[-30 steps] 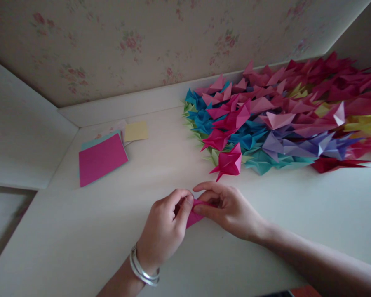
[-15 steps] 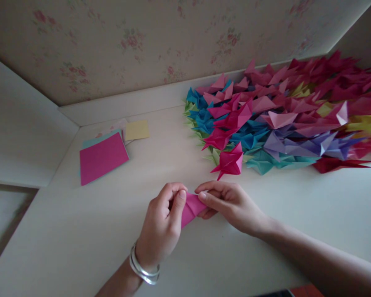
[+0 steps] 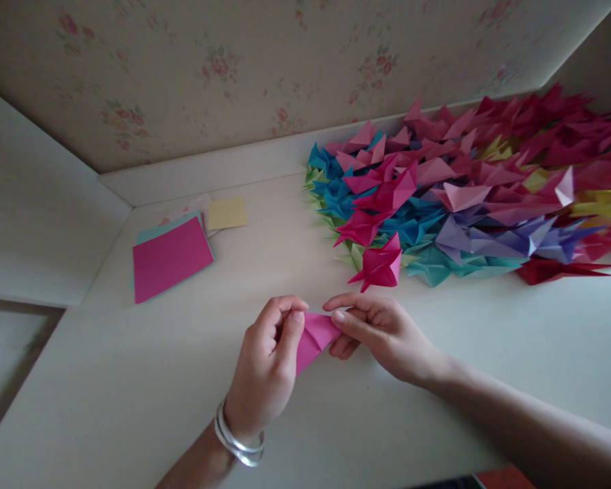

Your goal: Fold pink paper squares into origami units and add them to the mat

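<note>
A folded pink origami paper is held between both hands above the white table, creases showing on its upper face. My left hand grips its left side, thumb on top and fingers curled behind. At its right corner, my right hand pinches the paper between thumb and fingers, with the index finger lifted a little off it. Just beyond the hands lies a finished-looking magenta origami crane, at the near edge of a large pile of folded paper cranes.
A stack of square paper, magenta on top, lies on the left of the white table, beside a small yellow sheet. Flowered wallpaper rises behind. A white panel bounds the left side. A dark and orange object shows at the bottom edge.
My right hand has shifted slightly right and its index finger has lifted away from the left fingers, so more of the pink paper shows. Both hands still hold it.
</note>
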### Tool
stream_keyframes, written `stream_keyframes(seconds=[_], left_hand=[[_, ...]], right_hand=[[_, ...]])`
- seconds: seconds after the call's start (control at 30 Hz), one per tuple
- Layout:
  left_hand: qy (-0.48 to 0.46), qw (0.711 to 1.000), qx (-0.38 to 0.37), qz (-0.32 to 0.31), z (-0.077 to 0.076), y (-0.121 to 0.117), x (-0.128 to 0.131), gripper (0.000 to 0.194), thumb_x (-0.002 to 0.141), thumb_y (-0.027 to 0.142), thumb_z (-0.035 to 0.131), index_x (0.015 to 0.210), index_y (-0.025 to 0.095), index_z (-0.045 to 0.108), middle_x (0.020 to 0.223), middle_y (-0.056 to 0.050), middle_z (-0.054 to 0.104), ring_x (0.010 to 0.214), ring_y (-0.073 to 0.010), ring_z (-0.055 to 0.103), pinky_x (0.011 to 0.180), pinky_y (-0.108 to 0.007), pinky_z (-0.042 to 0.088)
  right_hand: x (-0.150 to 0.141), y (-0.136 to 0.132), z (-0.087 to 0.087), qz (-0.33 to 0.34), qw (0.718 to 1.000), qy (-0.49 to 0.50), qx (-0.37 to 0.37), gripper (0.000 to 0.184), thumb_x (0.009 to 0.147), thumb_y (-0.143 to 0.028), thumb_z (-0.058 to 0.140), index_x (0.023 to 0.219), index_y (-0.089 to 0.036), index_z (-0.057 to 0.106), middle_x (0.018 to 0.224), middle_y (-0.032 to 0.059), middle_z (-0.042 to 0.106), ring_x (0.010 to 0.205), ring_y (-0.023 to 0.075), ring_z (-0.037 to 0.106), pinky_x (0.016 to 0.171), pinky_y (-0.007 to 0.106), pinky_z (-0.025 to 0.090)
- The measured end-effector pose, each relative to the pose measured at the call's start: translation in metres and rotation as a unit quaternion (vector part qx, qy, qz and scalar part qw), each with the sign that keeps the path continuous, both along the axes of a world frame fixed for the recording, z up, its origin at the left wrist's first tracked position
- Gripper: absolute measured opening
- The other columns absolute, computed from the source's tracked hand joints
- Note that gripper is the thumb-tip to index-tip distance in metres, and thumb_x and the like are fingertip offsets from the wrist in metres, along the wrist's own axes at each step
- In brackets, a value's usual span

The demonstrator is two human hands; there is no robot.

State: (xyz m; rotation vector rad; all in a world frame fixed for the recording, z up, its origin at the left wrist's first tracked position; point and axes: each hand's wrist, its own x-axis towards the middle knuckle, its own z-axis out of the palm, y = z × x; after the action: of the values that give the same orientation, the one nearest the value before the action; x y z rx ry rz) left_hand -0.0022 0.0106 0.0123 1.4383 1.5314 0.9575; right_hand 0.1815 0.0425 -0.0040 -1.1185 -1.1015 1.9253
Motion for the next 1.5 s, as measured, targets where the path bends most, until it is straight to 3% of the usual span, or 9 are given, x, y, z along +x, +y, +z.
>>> stream_keyframes(seconds=[0.23,0.53,0.7,0.9,1.03,1.17,1.37,1.5], left_hand=[[-0.003,1.000,-0.002,-0.011,-0.002,0.000,0.002,0.012,0.099,0.029,0.049,0.100,0.023,0.060,0.084,0.002,0.064,0.070,-0.0114,0.060,0.064,-0.019,0.047],[-0.006,1.000,0.013,-0.014,-0.003,-0.003,0.006,0.014,0.099,0.027,0.049,0.100,0.022,0.061,0.083,0.001,0.066,0.069,-0.0134,0.061,0.062,-0.021,0.048],[-0.002,1.000,0.020,-0.003,-0.003,-0.003,0.005,0.013,0.100,0.027,0.048,0.101,0.024,0.060,0.085,0.002,0.065,0.071,-0.0118,0.061,0.064,-0.019,0.048],[0.003,1.000,0.023,-0.011,-0.005,-0.005,0.007,0.012,0.100,0.027,0.047,0.102,0.025,0.059,0.085,0.003,0.064,0.070,-0.0110,0.060,0.063,-0.019,0.047],[0.000,1.000,0.020,0.004,-0.005,-0.005,0.010,0.012,0.100,0.026,0.047,0.103,0.024,0.058,0.085,0.002,0.064,0.070,-0.0116,0.060,0.064,-0.020,0.048],[-0.006,1.000,0.017,0.018,-0.004,-0.006,0.010,0.012,0.100,0.028,0.047,0.103,0.024,0.058,0.083,0.002,0.063,0.069,-0.0121,0.060,0.065,-0.022,0.048],[0.009,0.999,0.029,0.017,-0.006,-0.006,0.012,0.012,0.100,0.028,0.047,0.103,0.025,0.059,0.082,0.003,0.063,0.067,-0.0114,0.059,0.063,-0.021,0.047],[0.006,0.998,0.039,0.052,-0.008,-0.006,0.013,0.013,0.099,0.029,0.049,0.102,0.025,0.061,0.085,0.002,0.065,0.071,-0.0121,0.060,0.067,-0.021,0.047]], right_hand=[[-0.002,-0.001,0.003,0.012,0.999,0.039,-0.031,0.052,0.078,-0.047,0.078,0.115,-0.017,0.060,0.063,-0.0001,0.073,0.060,0.0171,0.073,0.059,0.026,0.058],[-0.005,-0.004,0.003,0.003,1.000,0.027,-0.015,0.051,0.076,-0.046,0.079,0.113,-0.018,0.057,0.056,-0.0041,0.069,0.053,0.0171,0.071,0.053,0.026,0.057],[-0.006,-0.005,0.003,0.051,0.996,0.049,-0.059,0.066,0.073,-0.045,0.081,0.125,-0.019,0.049,0.063,-0.0007,0.075,0.061,0.0182,0.075,0.061,0.028,0.060],[-0.008,-0.009,0.004,0.031,0.998,0.046,-0.030,0.054,0.078,-0.042,0.078,0.118,-0.019,0.050,0.057,-0.0033,0.072,0.053,0.0146,0.070,0.054,0.022,0.055],[-0.009,-0.010,0.002,0.028,0.997,0.058,-0.035,0.054,0.079,-0.039,0.077,0.120,-0.020,0.048,0.060,-0.0025,0.073,0.057,0.0151,0.072,0.057,0.023,0.056],[-0.012,-0.013,0.001,0.057,0.993,0.088,-0.046,0.065,0.077,-0.033,0.080,0.129,-0.020,0.043,0.065,-0.0018,0.075,0.064,0.0169,0.074,0.064,0.027,0.058],[-0.013,-0.016,0.003,0.037,0.997,0.058,-0.032,0.064,0.080,-0.031,0.077,0.130,-0.018,0.040,0.058,-0.0032,0.072,0.057,0.0161,0.072,0.058,0.024,0.056],[-0.014,-0.014,0.001,0.025,0.995,0.081,-0.048,0.067,0.076,-0.030,0.082,0.128,-0.018,0.042,0.061,-0.0042,0.072,0.060,0.0131,0.070,0.059,0.021,0.054]])
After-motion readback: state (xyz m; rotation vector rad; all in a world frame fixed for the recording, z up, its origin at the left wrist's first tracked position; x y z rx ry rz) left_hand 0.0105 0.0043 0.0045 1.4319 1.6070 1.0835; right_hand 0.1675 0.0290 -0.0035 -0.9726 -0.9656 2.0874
